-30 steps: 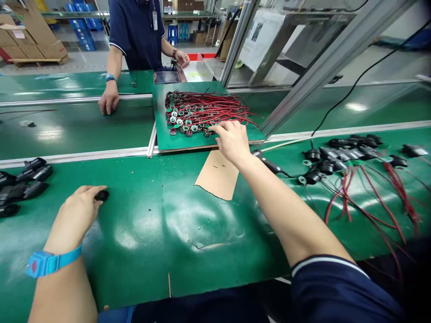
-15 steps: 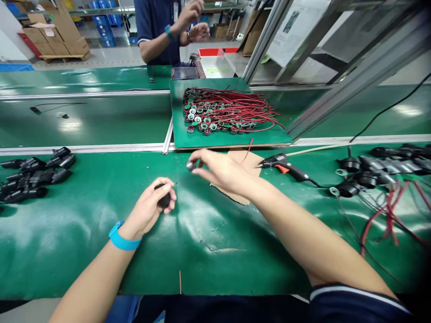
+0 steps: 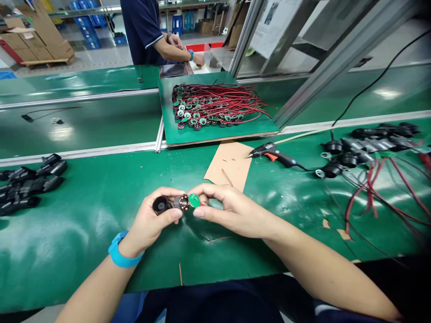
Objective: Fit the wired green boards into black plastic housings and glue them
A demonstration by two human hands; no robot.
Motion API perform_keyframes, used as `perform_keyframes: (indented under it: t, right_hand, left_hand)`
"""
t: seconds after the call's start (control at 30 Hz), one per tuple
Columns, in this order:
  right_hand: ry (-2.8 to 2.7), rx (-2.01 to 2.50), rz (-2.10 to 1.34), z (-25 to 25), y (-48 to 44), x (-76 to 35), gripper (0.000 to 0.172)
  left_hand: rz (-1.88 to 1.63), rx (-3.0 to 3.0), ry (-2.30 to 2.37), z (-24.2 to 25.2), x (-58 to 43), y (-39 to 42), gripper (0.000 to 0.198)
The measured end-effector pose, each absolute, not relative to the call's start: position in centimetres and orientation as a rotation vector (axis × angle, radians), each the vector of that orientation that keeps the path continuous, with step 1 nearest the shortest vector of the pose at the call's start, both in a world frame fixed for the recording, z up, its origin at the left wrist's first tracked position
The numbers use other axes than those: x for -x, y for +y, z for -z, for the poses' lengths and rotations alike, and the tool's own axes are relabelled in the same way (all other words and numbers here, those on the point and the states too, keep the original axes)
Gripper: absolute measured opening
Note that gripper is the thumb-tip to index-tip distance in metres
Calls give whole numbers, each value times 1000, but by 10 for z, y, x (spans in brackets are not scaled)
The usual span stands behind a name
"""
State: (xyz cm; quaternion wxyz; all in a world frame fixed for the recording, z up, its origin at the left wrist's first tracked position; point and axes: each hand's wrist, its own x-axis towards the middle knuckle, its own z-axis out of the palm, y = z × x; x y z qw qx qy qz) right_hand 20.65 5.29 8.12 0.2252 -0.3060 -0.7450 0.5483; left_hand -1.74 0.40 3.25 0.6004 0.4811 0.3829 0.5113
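Operator: Where are the parts, and what has hold of them?

Coach: Between your hands, held over the desk (image 3: 94,179). Your left hand (image 3: 150,222) curls around the black cup (image 3: 160,205), with thumb and fingertips reaching to the copper-wound ring (image 3: 182,202) just beside it. Your right hand (image 3: 239,211) pinches the green disc (image 3: 194,200) near its edge, thumb below and forefinger above.

Operator: How firm should each grip be?

Coach: Light on the right, I'd say: press only the disc's rim, since its flat face looks easier to harm. The left can be firmer, as the cup looks rigid, but spare the coppery windings from your thumb.

Operator: And the wire?

Coach: A thin reddish strand (image 3: 227,177) shows over the cardboard (image 3: 232,154) beyond your right hand; whether it joins the disc, you can't tell from here. Leave it slack, and move both hands together so nothing twists.

Operator: Anything nearby to mind?

Coach: The glue gun (image 3: 283,159), its nozzle by the cardboard's edge. It might be hot, so hold your right forearm clear.
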Motion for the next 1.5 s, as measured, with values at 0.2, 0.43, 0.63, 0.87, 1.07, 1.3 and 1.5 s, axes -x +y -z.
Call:
perform_keyframes:
  t: [0.2, 0.43, 0.63, 0.87, 1.07, 1.3, 1.5]
  right_hand:
    - [-1551, 827, -1832, -74, 30, -205, 26]
    - [-1350, 903, -1892, -54, 25, -195, 40]
    - [-1600, 1007, -1546, -59, 30, -202, 23]
    - [-1897, 840, -888, -54, 24, -200, 9]
    - [-2002, 695, -457, -45, 23, -199, 1]
    - [-2101, 745, -314, -44, 19, -204, 8]
    - [-2041, 845, -467, -48, 28, -209, 5]
  left_hand:
    - [-1531, -1674, 1092, -33, 7, -6, 34]
    - [-1603, -2160, 1023, -31, 5, -14, 48]
    - [-1279, -1492, 1023, -36, 4, -10, 16]
    - [-1175, -1238, 962, -33, 3, -3, 29]
    - [-1034, -1174, 946, -39, 1, -4, 31]
    - [-953, -1084, 921, -39, 4, -3, 43]
    - [-946, -1147, 902, -41, 9, -1, 36]
